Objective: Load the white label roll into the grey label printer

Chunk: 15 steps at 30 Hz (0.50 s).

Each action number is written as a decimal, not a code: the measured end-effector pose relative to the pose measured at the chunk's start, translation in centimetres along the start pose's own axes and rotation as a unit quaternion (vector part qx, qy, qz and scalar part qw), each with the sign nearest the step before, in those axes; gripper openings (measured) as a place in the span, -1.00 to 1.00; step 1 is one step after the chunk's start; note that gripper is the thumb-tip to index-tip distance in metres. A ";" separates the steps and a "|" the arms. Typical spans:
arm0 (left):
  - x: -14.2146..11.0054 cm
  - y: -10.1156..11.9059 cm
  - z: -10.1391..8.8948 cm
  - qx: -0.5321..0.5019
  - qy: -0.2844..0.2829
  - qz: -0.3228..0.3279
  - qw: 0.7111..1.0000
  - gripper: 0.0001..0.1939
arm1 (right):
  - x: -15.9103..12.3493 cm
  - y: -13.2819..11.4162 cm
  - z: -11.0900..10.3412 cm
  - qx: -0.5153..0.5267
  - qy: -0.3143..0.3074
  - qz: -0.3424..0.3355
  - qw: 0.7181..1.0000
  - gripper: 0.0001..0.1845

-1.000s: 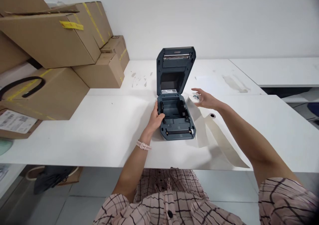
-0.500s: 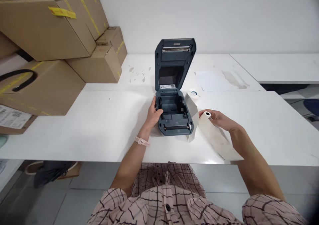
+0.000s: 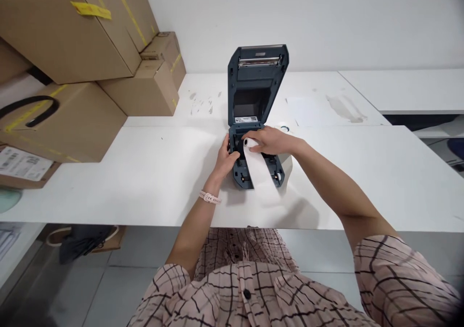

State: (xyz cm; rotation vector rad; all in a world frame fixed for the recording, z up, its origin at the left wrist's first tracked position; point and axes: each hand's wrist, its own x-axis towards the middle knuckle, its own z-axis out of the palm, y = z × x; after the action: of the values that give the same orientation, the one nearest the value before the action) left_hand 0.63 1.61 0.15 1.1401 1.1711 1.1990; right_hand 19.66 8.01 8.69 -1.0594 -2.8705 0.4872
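Observation:
A dark grey label printer [image 3: 258, 83] stands on the white table with its lid raised. My left hand [image 3: 225, 162] grips the left side of its base, thumb over the inner edge. In my right hand [image 3: 270, 141] is a small white paper roll [image 3: 248, 143], held over the open bay. Its loose strip hangs down across the printer's front edge, blurred at the end. Behind my right wrist lies a second paper roll [image 3: 285, 129] with a blue core, mostly hidden. Some of its unwound paper shows right of the printer.
Cardboard boxes [image 3: 68, 37] with yellow tape are stacked at the table's left. A black curved strap [image 3: 39, 102] lies on a lower box. The white table [image 3: 159, 182] runs against a wall, and its front edge is close to my body. Shelving stands at the right.
My right hand let go of the blue-cored roll, took the small roll right of the printer, and carried it left over the open bay. My left hand kept its hold.

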 end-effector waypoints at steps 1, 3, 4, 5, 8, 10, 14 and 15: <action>-0.1 0.0 0.0 0.001 0.002 0.003 1.000 0.00 | 0.3 0.4 0.7 -0.010 0.003 -0.011 1.000 -0.48; -0.1 0.0 0.1 0.002 0.008 0.007 1.000 -0.01 | -0.3 0.7 1.9 -0.015 0.026 -0.032 0.999 -0.48; -0.2 0.0 0.1 0.002 0.009 0.008 1.000 -0.01 | -1.0 0.4 2.3 -0.011 0.047 -0.037 0.998 -0.49; -0.2 0.1 0.2 0.000 0.009 0.009 1.000 -0.01 | -2.0 -0.1 2.6 -0.004 0.072 -0.038 0.997 -0.51; -0.4 0.2 0.3 -0.004 0.006 0.015 1.000 -0.03 | -5.7 -2.6 3.9 0.032 0.141 -0.031 0.989 -0.58; -0.4 0.1 0.4 -0.005 0.010 0.019 1.000 -0.04 | -8.1 -4.6 5.1 0.056 0.173 -0.023 0.983 -0.61; -0.3 -0.1 0.4 -0.012 0.021 0.008 1.000 -0.02 | -11.1 -7.4 8.1 0.068 0.227 0.017 0.971 -0.57; -0.3 -0.2 0.4 -0.016 0.022 0.003 1.000 -0.01 | -11.4 -7.8 8.7 0.067 0.235 0.022 0.969 -0.55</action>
State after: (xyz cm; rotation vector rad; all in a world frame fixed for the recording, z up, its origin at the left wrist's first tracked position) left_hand 1.05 1.32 0.02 1.0995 1.1788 1.2490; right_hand 22.22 -7.29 3.62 -1.0507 -2.3723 0.3649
